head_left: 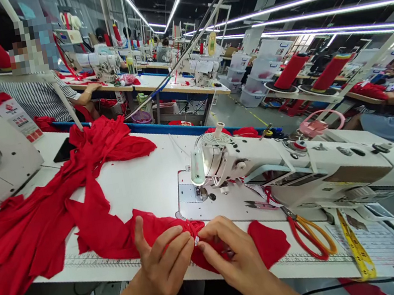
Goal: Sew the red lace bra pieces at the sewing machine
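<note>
Both my hands are at the front edge of the sewing table, over a strip of red fabric (115, 234). The fingers of my left hand (165, 263) are bent over the gathered cloth, pressing it at their tips. Facing it, my right hand (232, 245) pinches the same bunched spot between thumb and forefinger. A small white piece (196, 241), perhaps a label, shows between the fingertips. Another red cloth piece (269, 242) lies just right of my right hand. Behind my hands stands a white sewing machine (279, 164), its needle area lit.
Red-and-orange-handled scissors (306, 235), thread snips (261, 204) and a yellow tape measure (357, 249) lie to the right. A large heap of red fabric (33, 230) covers the left, near a dark phone (64, 150). Thread cones (292, 71) stand behind; co-workers sit nearby.
</note>
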Tool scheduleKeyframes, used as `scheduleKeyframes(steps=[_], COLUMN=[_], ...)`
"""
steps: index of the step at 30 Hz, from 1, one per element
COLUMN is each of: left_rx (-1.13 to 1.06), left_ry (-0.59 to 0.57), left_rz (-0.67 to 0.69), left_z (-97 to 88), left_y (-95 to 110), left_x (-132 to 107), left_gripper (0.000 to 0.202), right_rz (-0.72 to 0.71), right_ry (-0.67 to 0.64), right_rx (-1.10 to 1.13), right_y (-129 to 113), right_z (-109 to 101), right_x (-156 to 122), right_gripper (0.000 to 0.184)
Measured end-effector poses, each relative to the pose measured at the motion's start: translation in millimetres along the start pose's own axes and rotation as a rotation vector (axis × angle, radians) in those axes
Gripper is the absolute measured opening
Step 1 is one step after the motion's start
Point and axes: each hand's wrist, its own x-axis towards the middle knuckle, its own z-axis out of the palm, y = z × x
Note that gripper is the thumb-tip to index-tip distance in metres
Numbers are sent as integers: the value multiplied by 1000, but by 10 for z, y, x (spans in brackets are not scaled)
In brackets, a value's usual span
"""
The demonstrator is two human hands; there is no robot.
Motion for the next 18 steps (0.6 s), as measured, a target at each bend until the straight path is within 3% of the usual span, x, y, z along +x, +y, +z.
scheduleKeyframes(steps=[8, 16, 18], left_rx=[-30, -100, -116], left_ry=[-52, -86, -89], left_rz=[-33, -161, -199], left_z=[28, 56, 66], left_y=[15, 68, 56], left_x=[-21, 21, 43], left_gripper=[13, 12, 12], right_rz=[27, -105, -145], right_ry=[1, 35, -35], right_rx=[12, -70, -52], right_y=[18, 19, -18], right_z=[6, 39, 1], right_x=[3, 34, 3], right_gripper=[13, 17, 17])
